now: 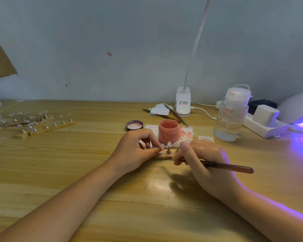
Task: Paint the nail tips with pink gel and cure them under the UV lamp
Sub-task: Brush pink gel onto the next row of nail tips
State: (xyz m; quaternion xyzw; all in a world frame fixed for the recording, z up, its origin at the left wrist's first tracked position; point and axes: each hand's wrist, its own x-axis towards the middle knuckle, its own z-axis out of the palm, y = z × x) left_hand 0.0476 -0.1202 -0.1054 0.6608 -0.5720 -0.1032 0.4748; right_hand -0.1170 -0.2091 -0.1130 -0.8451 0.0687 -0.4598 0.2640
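One brush [217, 166] lies crosswise in the right hand [205, 158], handle pointing right

Bare table [147, 198] toward the viewer; gel jar [168, 131] and clear bottle [230, 117] crowding behind.

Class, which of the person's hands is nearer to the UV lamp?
Right. The right hand, holding the brush, lies toward the glowing UV lamp at the table's right edge; the left hand sits farther left, beyond the jar.
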